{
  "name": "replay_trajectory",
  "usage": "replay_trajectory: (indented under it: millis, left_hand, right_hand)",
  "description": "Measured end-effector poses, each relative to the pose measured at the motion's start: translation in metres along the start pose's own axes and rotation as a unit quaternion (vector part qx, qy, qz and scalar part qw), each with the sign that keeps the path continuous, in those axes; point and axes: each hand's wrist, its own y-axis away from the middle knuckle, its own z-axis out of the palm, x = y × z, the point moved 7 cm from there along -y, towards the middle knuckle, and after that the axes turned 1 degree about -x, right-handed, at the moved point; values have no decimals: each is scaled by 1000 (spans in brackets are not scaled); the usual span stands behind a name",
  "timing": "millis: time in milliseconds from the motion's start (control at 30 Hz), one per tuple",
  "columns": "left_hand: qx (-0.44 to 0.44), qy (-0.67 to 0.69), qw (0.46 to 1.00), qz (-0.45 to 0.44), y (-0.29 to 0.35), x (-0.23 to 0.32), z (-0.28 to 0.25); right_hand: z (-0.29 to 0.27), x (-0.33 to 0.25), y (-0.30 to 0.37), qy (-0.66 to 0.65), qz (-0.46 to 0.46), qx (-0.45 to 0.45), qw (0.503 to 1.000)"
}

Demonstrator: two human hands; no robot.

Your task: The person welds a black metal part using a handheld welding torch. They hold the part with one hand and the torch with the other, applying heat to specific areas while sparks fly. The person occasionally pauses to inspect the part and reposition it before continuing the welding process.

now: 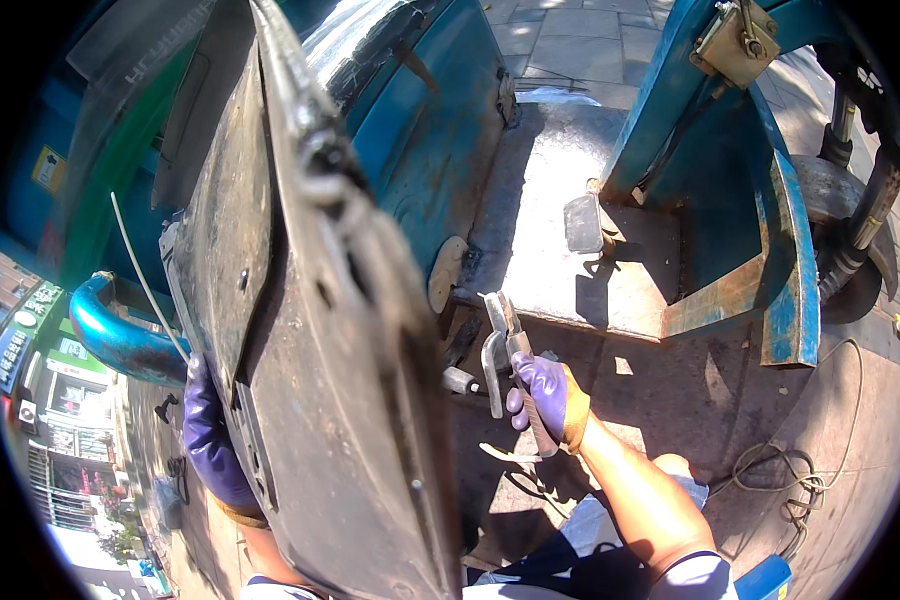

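A large, worn dark panel (330,420) stands close in front of me, its right edge blurred. To its left, my left hand (210,430), in a purple glove, is closed on a thin welding rod (148,275) that points up and to the left. The panel hides part of that hand's fingers. My right hand (548,392), gloved in purple and yellow, grips a welding electrode holder (494,358) by its handle, jaws upward. I see no rod in the jaws. Beyond the holder is the metal floor (530,215) of a blue vehicle, with a pedal (583,224) on it.
A rusty blue frame (745,230) rises at the right, beside a front wheel with fork (850,220). A blue curved tube (120,335) juts out at the left. Cable (800,480) lies coiled on the paving at the lower right, near a blue box (765,578).
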Motion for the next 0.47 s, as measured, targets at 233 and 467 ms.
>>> replay_trajectory:
  millis: [233,467]
  left_hand:
    - [-40,67,996,-35,12,-27,12]
    - [-9,-201,979,-40,51,-51,38]
  right_hand:
    - [-5,7,-10,45,14,-12,999]
    - [-31,75,-33,314,-180,37,931]
